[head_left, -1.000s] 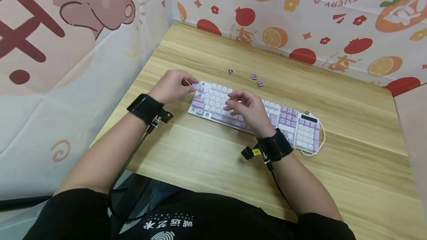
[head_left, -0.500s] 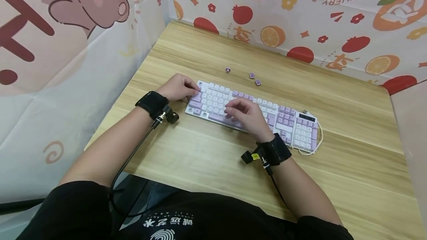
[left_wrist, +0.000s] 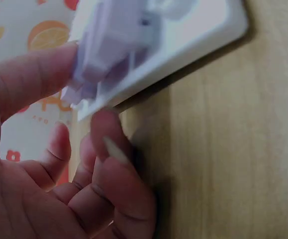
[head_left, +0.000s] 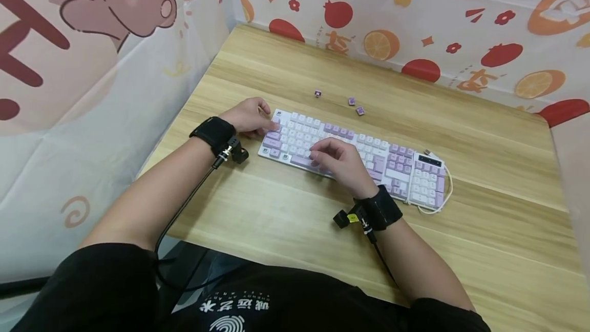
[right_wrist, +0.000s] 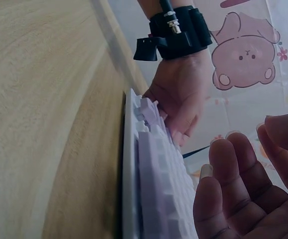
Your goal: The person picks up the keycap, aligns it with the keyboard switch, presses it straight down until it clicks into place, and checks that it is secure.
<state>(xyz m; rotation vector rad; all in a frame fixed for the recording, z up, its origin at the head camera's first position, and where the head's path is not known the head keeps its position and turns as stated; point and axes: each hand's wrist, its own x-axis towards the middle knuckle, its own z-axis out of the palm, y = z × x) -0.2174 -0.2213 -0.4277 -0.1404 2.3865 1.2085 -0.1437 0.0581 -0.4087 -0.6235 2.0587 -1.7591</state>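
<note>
A white and purple keyboard lies slanted across the table. My left hand is at its left end. In the left wrist view, the nearly straight thumb touches the side of purple keycaps at the keyboard's edge. The other fingers bend loosely below, with nothing seen between them. My right hand hovers over the middle keys, its fingers loosely bent and holding nothing; in the right wrist view, they stand apart from the keyboard.
Small purple pieces, perhaps keycaps or switches, lie behind the keyboard. A white cable loops at its right end. The wooden table meets a printed cloth at the back and another cloth on the left.
My left hand has moved from the keyboard's upper left corner, where a purple keycap showed at its fingertips, down onto the left keys; its fingers have parted from the thumb. My right hand barely moved.
</note>
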